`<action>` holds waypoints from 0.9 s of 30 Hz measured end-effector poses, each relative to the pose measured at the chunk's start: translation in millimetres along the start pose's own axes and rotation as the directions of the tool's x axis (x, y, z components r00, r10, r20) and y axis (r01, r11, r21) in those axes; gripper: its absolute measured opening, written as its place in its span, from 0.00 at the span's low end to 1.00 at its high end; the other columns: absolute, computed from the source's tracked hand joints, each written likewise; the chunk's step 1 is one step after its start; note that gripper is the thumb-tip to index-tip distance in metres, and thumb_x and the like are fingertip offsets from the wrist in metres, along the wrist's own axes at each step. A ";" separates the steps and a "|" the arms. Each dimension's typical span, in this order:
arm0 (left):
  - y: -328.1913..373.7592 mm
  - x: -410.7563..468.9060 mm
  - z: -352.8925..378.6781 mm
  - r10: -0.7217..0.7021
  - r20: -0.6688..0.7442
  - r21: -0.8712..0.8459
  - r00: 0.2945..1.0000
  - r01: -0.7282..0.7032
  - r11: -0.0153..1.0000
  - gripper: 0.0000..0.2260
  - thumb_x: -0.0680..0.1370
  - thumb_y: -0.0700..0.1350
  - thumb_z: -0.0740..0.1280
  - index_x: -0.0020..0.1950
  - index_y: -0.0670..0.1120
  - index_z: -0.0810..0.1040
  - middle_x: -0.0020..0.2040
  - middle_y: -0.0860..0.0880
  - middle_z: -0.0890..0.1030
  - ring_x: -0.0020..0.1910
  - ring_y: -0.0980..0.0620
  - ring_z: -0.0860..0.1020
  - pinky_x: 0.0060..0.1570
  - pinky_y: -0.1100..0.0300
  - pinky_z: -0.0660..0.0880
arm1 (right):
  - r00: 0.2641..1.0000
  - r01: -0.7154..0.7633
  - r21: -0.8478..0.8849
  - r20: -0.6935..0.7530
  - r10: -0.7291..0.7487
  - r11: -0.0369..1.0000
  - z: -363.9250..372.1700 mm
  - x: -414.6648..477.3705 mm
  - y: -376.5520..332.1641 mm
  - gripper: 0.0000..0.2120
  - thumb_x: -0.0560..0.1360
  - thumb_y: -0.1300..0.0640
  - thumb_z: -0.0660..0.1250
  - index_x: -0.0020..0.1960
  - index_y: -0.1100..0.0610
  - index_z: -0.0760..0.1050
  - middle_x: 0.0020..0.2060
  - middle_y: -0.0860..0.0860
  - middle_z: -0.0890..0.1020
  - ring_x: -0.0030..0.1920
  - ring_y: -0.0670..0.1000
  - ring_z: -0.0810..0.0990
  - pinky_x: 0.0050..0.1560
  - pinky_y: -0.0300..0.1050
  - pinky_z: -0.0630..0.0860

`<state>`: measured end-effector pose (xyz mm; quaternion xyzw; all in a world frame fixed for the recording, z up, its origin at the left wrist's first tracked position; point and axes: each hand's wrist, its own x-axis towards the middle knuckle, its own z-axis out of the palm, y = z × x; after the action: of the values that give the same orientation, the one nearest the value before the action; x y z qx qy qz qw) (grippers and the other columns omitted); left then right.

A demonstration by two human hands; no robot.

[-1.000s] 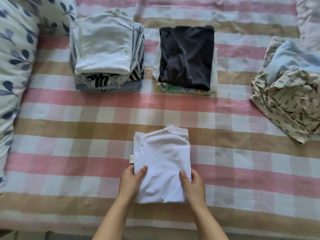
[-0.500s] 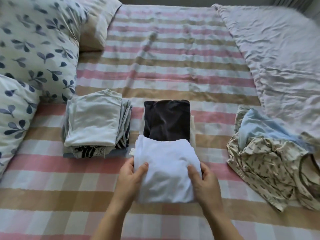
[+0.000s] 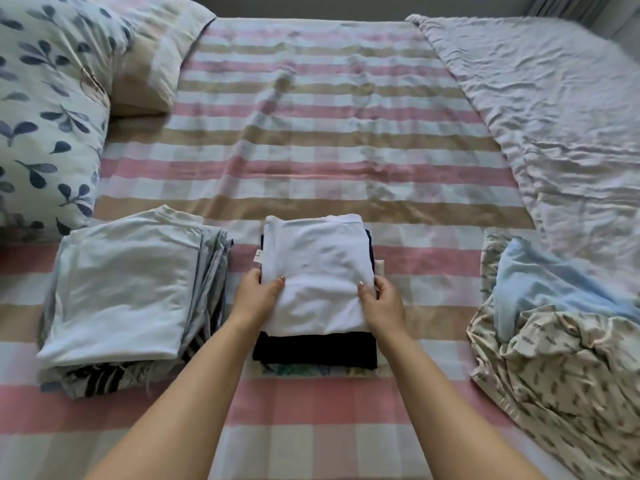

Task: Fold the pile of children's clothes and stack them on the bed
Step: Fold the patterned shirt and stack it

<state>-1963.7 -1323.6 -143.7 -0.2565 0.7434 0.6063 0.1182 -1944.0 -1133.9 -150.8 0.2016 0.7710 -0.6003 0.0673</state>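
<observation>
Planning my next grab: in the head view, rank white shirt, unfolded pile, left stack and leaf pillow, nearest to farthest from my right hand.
1. white shirt, held by the right hand.
2. unfolded pile, to the right.
3. left stack, beyond the left hand.
4. leaf pillow, far left, back.
</observation>
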 end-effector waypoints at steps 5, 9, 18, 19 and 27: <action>-12.8 -35.8 -13.4 0.028 0.017 0.061 0.999 -0.029 0.998 0.18 0.71 0.38 0.72 0.57 0.45 0.70 0.50 0.47 0.79 0.46 0.48 0.80 0.42 0.52 0.79 | 0.994 -0.109 0.084 0.010 0.109 0.990 -8.2 -29.4 27.6 0.05 0.78 0.58 0.62 0.44 0.50 0.73 0.35 0.48 0.81 0.26 0.46 0.78 0.28 0.41 0.75; -34.7 -52.3 -16.7 -0.023 -0.052 0.065 0.998 0.026 0.998 0.06 0.74 0.37 0.68 0.46 0.45 0.73 0.41 0.45 0.80 0.27 0.53 0.80 0.25 0.62 0.75 | 0.984 -0.173 0.076 -0.017 0.175 0.982 -10.7 -47.8 48.4 0.06 0.77 0.61 0.63 0.43 0.52 0.72 0.27 0.50 0.80 0.20 0.44 0.72 0.25 0.39 0.71; -54.0 -70.8 -4.2 0.087 -0.319 0.262 0.944 -0.001 0.965 0.12 0.72 0.41 0.72 0.36 0.46 0.68 0.33 0.48 0.73 0.33 0.49 0.71 0.32 0.59 0.66 | 0.979 -0.203 -0.145 -0.014 0.203 0.968 -21.1 -45.9 54.3 0.04 0.76 0.53 0.65 0.44 0.52 0.73 0.30 0.49 0.81 0.28 0.46 0.77 0.34 0.42 0.73; -50.1 -82.2 3.9 0.153 -0.304 0.291 0.940 -0.061 0.955 0.12 0.72 0.41 0.71 0.36 0.48 0.68 0.32 0.50 0.73 0.32 0.51 0.72 0.33 0.63 0.67 | 0.982 -0.187 -0.144 -0.028 0.184 0.972 -30.7 -49.7 53.3 0.03 0.75 0.53 0.65 0.44 0.51 0.73 0.31 0.49 0.81 0.31 0.46 0.78 0.35 0.43 0.74; -16.1 -142.2 124.2 0.257 0.193 0.277 0.947 -0.304 0.912 0.07 0.74 0.38 0.68 0.39 0.49 0.75 0.35 0.51 0.79 0.36 0.53 0.77 0.38 0.62 0.73 | 0.977 -0.164 -0.071 -0.150 0.152 0.984 -151.3 -83.6 65.4 0.07 0.76 0.60 0.64 0.41 0.52 0.74 0.33 0.50 0.81 0.33 0.50 0.79 0.39 0.50 0.76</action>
<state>-1852.6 -1172.4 -117.5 -0.0787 0.8454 0.5136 0.1239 -1821.4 -996.1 -139.7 0.3020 0.7797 -0.5443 0.0676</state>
